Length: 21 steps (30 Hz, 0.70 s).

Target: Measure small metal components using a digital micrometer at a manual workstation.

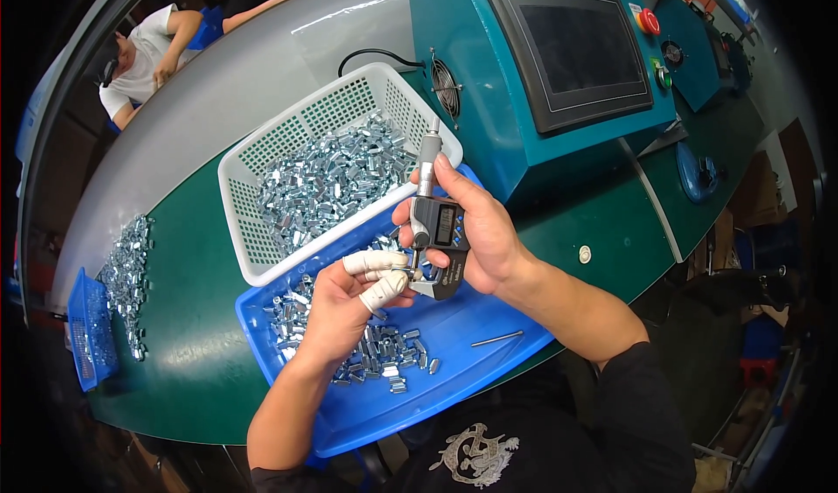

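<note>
My right hand (491, 238) is closed round a digital micrometer (430, 152) with a black body and a small display, its thimble pointing up and away. The thumb lies along the thimble. My left hand (336, 310) has white covers on thumb and finger, which pinch a small shiny metal piece (403, 270) at the micrometer's jaws; fingers hide most of it. Both hands are above a blue tray (419, 416) holding many loose zinc-coloured metal pieces (375, 353). A thin metal rod (497, 338) lies at the tray's right side.
A white perforated basket (237, 231) full of similar pieces rests behind the tray. More pieces (129, 275) lie on the green table near a small blue basket (92, 331). A teal machine (489, 135) with a screen (580, 48) stands back right. A person (144, 61) sits across the table.
</note>
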{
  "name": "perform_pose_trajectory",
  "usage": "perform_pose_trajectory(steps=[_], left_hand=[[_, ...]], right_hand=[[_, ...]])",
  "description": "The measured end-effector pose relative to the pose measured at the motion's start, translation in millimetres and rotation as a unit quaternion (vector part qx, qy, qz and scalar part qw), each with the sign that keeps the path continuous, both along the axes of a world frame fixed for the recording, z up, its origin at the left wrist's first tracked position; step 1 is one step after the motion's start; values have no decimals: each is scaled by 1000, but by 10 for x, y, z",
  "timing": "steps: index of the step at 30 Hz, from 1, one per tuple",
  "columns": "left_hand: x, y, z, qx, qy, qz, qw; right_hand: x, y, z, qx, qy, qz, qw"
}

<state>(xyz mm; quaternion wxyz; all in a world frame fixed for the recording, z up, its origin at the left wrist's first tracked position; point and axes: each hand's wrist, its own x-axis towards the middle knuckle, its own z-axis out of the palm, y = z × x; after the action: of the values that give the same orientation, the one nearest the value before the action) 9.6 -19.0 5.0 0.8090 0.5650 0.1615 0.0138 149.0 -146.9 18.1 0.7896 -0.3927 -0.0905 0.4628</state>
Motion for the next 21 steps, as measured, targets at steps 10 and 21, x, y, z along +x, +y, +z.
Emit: perform_pose_trajectory(steps=[10,21], left_hand=[[-42,30,13,99,1,14,995],[-18,186,-54,440,-89,154,880]], right_hand=[[-33,35,14,-7,-21,7,1000],[-3,-27,6,-17,-24,-8,1000]])
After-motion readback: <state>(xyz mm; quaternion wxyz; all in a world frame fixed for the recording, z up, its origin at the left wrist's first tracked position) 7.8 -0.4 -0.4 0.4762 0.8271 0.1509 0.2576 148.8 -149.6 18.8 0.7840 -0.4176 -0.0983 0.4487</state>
